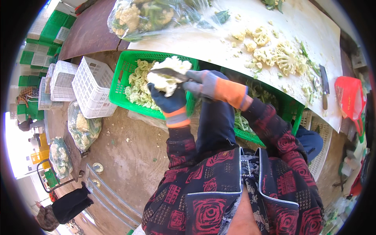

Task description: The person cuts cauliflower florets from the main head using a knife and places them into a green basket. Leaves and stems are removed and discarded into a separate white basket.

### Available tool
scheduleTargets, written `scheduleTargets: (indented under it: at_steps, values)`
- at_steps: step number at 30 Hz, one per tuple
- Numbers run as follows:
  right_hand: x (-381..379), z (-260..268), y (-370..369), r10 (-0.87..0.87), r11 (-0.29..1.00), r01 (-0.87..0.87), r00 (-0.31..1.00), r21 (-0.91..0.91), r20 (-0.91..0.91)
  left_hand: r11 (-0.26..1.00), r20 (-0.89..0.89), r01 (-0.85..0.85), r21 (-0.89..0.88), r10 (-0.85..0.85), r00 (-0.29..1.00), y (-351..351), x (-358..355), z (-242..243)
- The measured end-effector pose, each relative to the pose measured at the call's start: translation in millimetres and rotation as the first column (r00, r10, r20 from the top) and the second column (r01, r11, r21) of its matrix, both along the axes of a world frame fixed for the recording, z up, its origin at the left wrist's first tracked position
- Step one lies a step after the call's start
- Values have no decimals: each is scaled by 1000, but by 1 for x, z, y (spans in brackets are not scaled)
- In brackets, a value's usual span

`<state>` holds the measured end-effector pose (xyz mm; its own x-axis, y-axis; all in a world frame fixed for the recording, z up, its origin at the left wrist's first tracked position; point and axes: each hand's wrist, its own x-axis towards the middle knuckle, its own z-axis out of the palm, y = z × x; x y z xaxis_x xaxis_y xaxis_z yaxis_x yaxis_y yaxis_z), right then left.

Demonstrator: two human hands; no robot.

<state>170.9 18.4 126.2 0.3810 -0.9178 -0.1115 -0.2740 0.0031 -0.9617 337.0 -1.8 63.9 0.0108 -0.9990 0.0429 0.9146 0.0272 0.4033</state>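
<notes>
Both my hands wear work gloves with orange cuffs. My left hand (168,98) grips a cauliflower head (173,66) from below, over a green plastic crate (116,91). Cauliflower florets (139,82) lie in that crate. My right hand (202,85) is closed on a knife, whose dark blade (168,72) lies across the cauliflower. The handle is hidden in the glove. More cut florets (286,58) and scraps are spread on the white tabletop (182,44), where a second knife (324,85) rests near the right edge.
A clear bag of cauliflower (141,17) stands on the table. Another green crate (298,114) with leaves sits below, right of my knee. White crates (94,88) and a bag of cauliflower (83,126) are on the left. A red bag (349,97) lies at right; a person (67,205) is at lower left.
</notes>
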Motion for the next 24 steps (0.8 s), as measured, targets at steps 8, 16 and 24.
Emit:
scheduleTargets:
  at_steps: [8,16,24]
  values:
    - [106,-41,-101,28,987,-13,995,159,-92,996,121,-73,49,67,990,-62,121,-31]
    - [67,-15,-73,-277,893,207,953,401,126,851,342,-283,442,132,931,-104,220,-101]
    - [-116,29,41,-641,749,621,768,233,14,920,993,-391,-33,-16,-121,-160,250,-185]
